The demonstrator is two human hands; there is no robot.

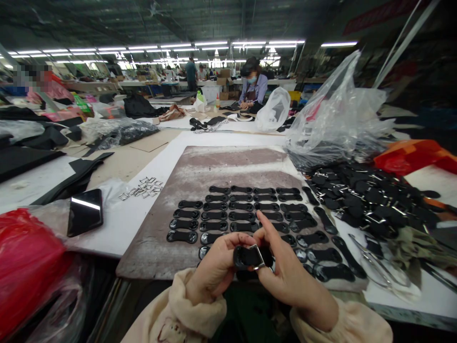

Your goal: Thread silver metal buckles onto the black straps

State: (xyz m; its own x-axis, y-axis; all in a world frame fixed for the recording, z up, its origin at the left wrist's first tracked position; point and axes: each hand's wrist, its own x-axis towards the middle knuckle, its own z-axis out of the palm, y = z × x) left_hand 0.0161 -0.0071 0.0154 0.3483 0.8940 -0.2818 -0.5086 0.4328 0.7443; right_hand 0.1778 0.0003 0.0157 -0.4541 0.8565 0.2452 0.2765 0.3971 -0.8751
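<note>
Close to me, above the near edge of a brown board [150, 247], my left hand [218, 262] pinches one end of a black strap tab [244, 256]. A square metal ring [260, 257] sits around the tab's middle. My right hand [285, 262] grips the tab's other side at the ring, with its index finger stretched forward. Rows of similar black tabs [214, 216], wide at both ends and shiny there, lie on the board just beyond my hands. Part of the held tab is hidden by my fingers.
Loose metal rings [143, 187] and a phone [84, 212] lie left of the board. A heap of black tabs with rings [360, 195] is at right, near scissors [374, 262]. Plastic bags [335, 114] stand behind it. A red bag [28, 267] is at near left. A co-worker [253, 85] sits across.
</note>
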